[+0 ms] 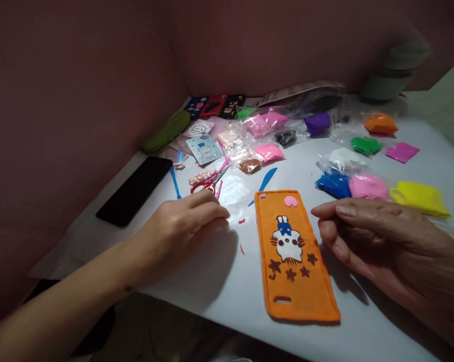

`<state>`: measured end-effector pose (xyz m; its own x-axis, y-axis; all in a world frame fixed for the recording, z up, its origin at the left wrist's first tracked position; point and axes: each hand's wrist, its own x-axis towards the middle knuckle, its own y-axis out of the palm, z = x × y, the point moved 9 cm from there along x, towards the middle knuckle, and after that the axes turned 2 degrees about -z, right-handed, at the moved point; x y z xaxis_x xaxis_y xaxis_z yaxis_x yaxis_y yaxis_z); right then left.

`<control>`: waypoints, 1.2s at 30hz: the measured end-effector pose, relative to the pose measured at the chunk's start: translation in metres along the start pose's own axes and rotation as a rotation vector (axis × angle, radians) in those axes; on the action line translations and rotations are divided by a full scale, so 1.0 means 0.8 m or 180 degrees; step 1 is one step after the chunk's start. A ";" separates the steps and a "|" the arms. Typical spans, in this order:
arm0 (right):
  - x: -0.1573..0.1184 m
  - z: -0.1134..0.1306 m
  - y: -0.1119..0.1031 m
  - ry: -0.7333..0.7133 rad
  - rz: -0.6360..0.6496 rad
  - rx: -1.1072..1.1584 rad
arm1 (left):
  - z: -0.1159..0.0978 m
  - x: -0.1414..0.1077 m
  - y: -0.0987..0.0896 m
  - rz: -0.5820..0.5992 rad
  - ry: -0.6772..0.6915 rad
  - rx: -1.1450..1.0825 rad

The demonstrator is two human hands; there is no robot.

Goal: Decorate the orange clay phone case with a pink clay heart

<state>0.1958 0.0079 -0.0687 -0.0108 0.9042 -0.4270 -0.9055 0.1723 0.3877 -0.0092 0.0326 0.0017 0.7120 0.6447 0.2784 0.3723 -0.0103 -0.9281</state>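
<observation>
An orange clay-covered phone case (315,296) lies on the white tabletop between my hands. It bears a white cat figure in blue, dark brown stars and a pink heart; the cat appears upside down to me. To the left of the case, my left hand (191,218) hovers with fingers bent together, their tips partly hidden. My right hand (392,246) is just off the case's right edge, thumb against the index finger and the other fingers curled. Whether either hand pinches anything small cannot be seen. Tiny red scraps (242,249) lie between my left hand and the case.
A blue plastic clay knife (268,178) lies behind the case. Red-handled scissors (204,187) and a black phone (136,191) are at left. Bagged clay, including blue (333,184) and yellow (421,198), spreads across the back and right. A blurred bottle (390,75) stands by the wall.
</observation>
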 end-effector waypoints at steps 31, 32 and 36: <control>0.002 -0.010 -0.009 0.0164 -0.0127 0.0117 | 0.052 -0.009 0.033 0.0810 -0.1454 0.1146; 0.001 -0.009 -0.009 0.0153 -0.0129 0.0089 | 0.050 -0.007 0.031 0.0809 -0.1438 0.1148; -0.002 -0.004 0.001 0.0065 0.0002 0.0052 | 0.033 0.017 0.019 0.0654 -0.1250 0.1104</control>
<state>0.1940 0.0055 -0.0707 -0.0200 0.8962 -0.4433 -0.8985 0.1783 0.4012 -0.0099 0.0613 -0.0150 0.4493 0.8928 0.0318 -0.0156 0.0434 -0.9989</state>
